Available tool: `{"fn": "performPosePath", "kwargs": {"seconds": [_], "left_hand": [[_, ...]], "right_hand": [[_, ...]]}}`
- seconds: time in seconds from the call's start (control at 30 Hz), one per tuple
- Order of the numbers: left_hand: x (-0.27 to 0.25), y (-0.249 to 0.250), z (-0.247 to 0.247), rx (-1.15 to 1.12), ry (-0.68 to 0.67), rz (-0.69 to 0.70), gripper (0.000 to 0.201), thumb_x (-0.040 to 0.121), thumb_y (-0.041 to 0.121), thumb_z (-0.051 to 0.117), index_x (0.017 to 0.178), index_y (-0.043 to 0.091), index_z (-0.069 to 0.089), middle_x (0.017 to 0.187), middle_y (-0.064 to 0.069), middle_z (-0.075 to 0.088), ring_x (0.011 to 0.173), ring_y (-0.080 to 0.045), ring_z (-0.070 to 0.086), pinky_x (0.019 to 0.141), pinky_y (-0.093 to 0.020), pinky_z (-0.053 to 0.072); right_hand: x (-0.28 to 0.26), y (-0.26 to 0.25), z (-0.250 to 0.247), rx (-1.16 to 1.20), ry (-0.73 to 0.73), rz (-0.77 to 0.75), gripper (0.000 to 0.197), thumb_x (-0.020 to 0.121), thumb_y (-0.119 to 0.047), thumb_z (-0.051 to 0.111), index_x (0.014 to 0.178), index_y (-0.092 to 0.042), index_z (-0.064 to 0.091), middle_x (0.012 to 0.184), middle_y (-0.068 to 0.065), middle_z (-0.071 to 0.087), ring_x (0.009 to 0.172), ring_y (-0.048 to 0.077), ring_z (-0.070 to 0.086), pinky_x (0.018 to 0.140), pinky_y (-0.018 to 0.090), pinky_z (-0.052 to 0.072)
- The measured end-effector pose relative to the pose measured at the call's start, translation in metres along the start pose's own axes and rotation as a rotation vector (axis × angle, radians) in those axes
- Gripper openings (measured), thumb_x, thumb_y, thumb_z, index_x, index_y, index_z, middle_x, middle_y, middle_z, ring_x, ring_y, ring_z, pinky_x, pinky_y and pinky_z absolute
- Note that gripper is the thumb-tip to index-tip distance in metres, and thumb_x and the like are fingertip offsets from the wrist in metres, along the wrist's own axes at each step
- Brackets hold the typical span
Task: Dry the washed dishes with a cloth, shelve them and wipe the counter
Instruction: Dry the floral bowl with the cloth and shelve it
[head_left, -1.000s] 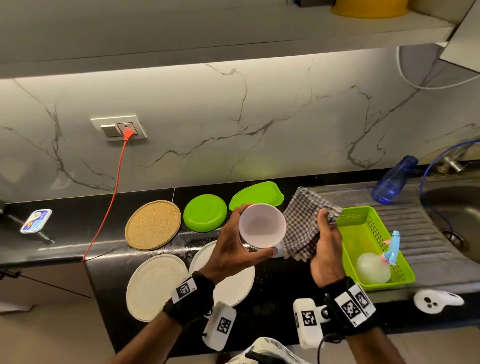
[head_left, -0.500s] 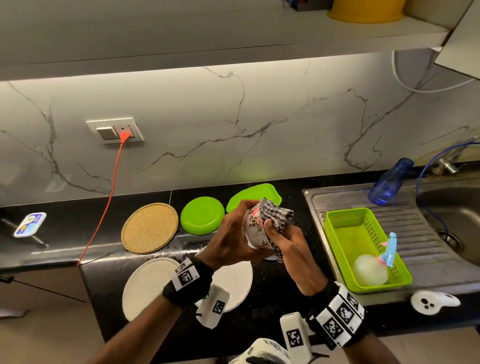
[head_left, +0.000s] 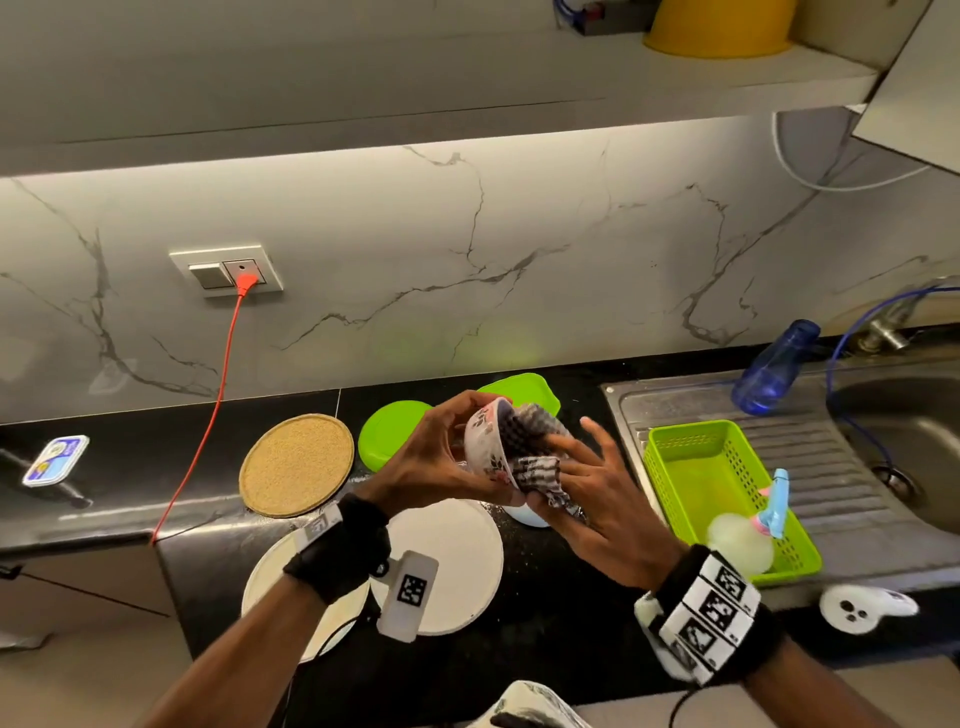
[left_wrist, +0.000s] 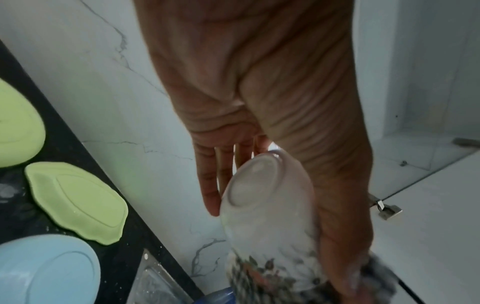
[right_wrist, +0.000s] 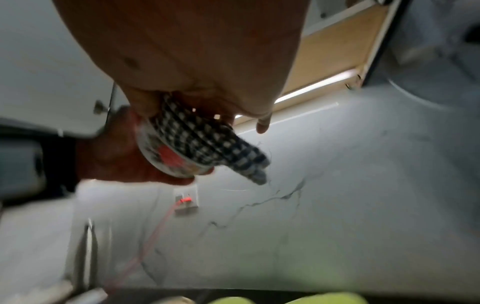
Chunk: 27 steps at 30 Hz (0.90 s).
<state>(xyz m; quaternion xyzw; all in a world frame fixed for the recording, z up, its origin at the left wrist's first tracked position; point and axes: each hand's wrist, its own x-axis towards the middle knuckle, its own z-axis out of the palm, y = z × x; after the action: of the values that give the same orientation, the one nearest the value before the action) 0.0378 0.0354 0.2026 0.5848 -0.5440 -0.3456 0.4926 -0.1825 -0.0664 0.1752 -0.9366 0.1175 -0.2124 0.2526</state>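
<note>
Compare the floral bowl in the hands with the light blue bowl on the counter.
The floral bowl is white with flower prints, tipped sideways, held up by the left hand; the checked cloth is pushed inside it. The light blue bowl is plain and rests upside down on the black counter, untouched. Both are round bowls.

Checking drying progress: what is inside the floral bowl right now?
The checked cloth is stuffed inside the floral bowl, pressed in by the right hand; the left hand holds the bowl. Its inner surface is covered.
</note>
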Motion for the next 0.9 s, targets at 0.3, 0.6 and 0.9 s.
{"fn": "performPosePath", "kwargs": {"seconds": [0.3, 0.6, 0.9], "left_hand": [[-0.003, 0.01, 0.013, 0.227, 0.092, 0.176, 0.093, 0.063, 0.025, 0.097, 0.14, 0.008, 0.047, 0.129, 0.009, 0.061, 0.115, -0.009, 0.065, 0.085, -0.024, 0.06], [-0.006, 0.023, 0.015, 0.294, 0.133, 0.223, 0.098, 0.058, 0.031, 0.1, 0.139, 0.01, 0.049, 0.13, 0.009, 0.064, 0.116, -0.008, 0.066, 0.09, -0.031, 0.06], [-0.002, 0.012, 0.004, 0.427, 0.055, 0.207, 0.098, 0.06, 0.044, 0.096, 0.139, 0.01, 0.049, 0.132, 0.003, 0.063, 0.117, -0.009, 0.064, 0.091, -0.033, 0.06]], "right_hand": [[0.019, -0.044, -0.003, 1.447, 0.386, 0.746, 0.065, 0.084, -0.043, 0.077, 0.135, -0.007, 0.059, 0.128, 0.011, 0.071, 0.12, 0.028, 0.067, 0.083, 0.029, 0.059], [0.019, -0.054, 0.0, 0.377, 0.194, 0.234, 0.043, 0.111, -0.042, 0.033, 0.134, -0.021, 0.062, 0.14, -0.005, 0.062, 0.137, 0.0, 0.048, 0.125, 0.038, 0.028], [0.012, -0.03, 0.014, 0.14, 0.094, 0.185, 0.047, 0.11, -0.038, 0.031, 0.13, -0.021, 0.07, 0.141, -0.004, 0.064, 0.144, 0.006, 0.042, 0.127, 0.035, 0.021]]}}
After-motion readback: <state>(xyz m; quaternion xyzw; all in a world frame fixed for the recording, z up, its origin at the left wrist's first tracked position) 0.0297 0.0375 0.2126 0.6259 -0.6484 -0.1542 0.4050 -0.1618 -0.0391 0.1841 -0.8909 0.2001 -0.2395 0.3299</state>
